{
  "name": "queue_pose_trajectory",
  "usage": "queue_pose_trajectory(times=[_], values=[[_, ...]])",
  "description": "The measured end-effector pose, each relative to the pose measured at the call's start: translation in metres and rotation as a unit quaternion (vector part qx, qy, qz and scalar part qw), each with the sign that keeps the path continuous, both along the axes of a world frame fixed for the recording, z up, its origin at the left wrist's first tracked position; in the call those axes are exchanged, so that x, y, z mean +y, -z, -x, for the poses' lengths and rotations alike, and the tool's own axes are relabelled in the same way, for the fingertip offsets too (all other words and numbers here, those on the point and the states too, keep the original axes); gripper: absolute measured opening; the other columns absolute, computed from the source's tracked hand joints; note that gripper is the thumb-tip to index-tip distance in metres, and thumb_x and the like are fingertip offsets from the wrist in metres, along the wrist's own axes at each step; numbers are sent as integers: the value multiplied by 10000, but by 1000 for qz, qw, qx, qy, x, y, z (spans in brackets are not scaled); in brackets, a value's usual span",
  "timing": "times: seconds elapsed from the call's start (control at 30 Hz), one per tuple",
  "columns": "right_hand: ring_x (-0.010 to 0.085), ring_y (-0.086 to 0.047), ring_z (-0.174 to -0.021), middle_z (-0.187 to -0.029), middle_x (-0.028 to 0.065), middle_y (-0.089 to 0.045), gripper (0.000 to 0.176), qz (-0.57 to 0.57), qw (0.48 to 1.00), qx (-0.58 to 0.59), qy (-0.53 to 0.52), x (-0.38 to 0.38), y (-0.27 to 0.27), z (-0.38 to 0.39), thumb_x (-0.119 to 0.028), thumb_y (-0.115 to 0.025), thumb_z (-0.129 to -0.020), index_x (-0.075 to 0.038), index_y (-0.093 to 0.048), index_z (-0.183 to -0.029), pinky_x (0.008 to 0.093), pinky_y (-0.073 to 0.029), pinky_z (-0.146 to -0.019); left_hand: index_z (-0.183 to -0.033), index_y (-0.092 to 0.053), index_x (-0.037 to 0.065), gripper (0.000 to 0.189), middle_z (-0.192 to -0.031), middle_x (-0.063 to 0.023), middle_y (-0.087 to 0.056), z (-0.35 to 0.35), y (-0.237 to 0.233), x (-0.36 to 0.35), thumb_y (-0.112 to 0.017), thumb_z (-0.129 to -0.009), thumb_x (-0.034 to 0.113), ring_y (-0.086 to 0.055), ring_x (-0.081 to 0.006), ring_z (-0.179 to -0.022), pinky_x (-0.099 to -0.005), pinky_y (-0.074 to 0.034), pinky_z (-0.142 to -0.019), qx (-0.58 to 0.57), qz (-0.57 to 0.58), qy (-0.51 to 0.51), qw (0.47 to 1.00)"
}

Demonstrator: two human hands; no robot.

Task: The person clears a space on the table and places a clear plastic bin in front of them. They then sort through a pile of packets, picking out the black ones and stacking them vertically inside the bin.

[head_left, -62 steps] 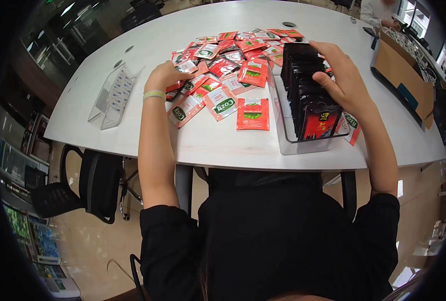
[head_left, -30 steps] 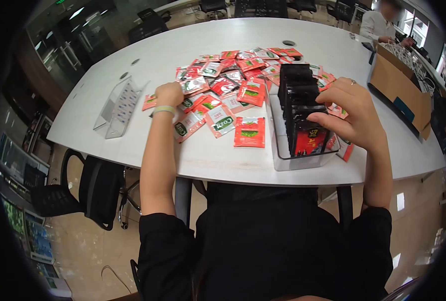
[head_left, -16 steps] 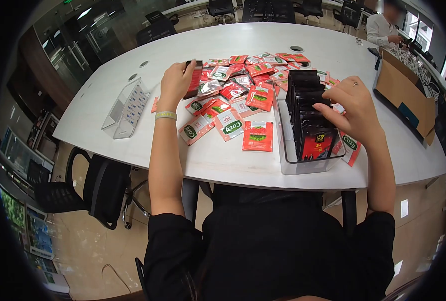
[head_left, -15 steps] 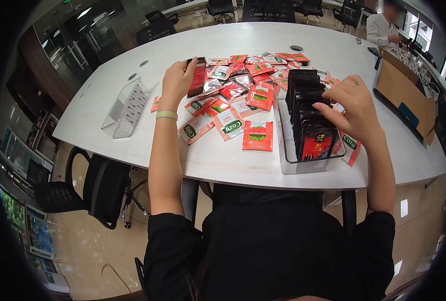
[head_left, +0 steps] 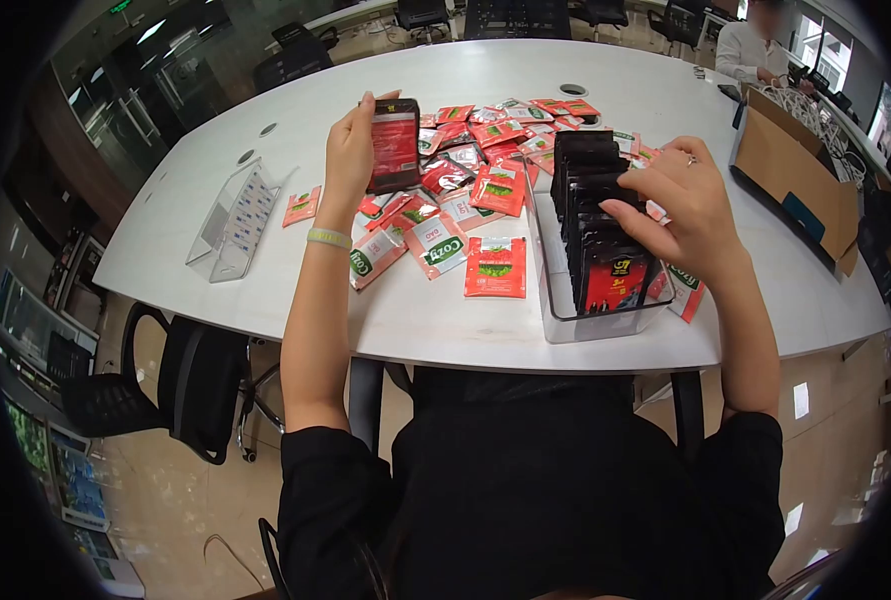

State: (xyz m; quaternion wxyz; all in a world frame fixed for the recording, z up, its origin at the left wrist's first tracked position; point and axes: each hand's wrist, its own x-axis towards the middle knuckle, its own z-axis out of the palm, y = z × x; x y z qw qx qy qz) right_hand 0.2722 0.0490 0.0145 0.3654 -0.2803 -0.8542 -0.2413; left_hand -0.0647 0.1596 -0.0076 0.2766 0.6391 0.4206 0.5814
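Note:
My left hand (head_left: 350, 155) is closed on a red and black coffee sachet (head_left: 395, 150), held upright over the left edge of a heap of tea sachets. My right hand (head_left: 680, 210) is at the right side of a clear plastic box (head_left: 575, 328), its thumb and index finger apart at the top edges of the sachets inside. A tight row of black and red G7 coffee sachets (head_left: 615, 283) stands upright in that box. Red and white Cozy tea sachets (head_left: 438, 245) lie loosely heaped between my hands, some of them behind the box.
A second clear box (head_left: 227, 240) with a patterned panel lies to the left on the white table (head_left: 445, 335). At the right edge is an open cardboard box (head_left: 790, 160) near tangled white cables (head_left: 815, 125). A person (head_left: 750, 50) sits at the far right. Chairs surround the table.
My left hand has turned the coffee sachet so its broad red face shows more. My right hand stays by the row in the box. The whole view has shifted slightly.

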Motion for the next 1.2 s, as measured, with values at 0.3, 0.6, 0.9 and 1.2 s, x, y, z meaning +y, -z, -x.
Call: queue_pose_trajectory(times=[0.3, 0.6, 0.9, 1.2], values=[[247, -564, -830, -915, 90, -585, 432, 40, 990, 121, -67, -6, 12, 25, -185, -688, -737, -56, -568, -1131, 371, -431, -756, -1030, -581, 16, 401, -872, -42, -636, -96, 10, -55, -405, -965, 370, -622, -80, -726, -219, -517, -663, -249, 164, 200, 933], [241, -591, -920, -971, 77, -643, 293, -67, 992, 22, -102, 3, 17, 24, 4, -641, -644, -49, -663, -931, 362, -472, -787, -1036, -589, 24, 378, -861, -32, -644, -117, 12, -89, -419, -966, 354, -614, -53, -703, -189, -498, -610, -140, 265, 328, 896], [188, -567, -792, -782, 56, -597, 65, 120, 954, 172, -216, 10, 6, 16, -72, -655, -781, -31, -621, -818, 289, -446, -681, -1125, -543, 5, 736, -764, -76, -629, -96, 24, -64, -294, -886, 655, -576, -95, -549, -200, -458, -445, -18, 331, 500, 800], [17, -393, -643, -682, -52, -501, 252, 328, 851, 374, -169, 14, 14, 10, -244, -541, -925, -19, -585, -820, 185, -311, -551, -1093, -572, 27, 744, -912, -87, -647, -97, 9, -80, -178, -909, 631, -578, -99, -694, -220, -476, -536, -17, 134, 376, 917]])
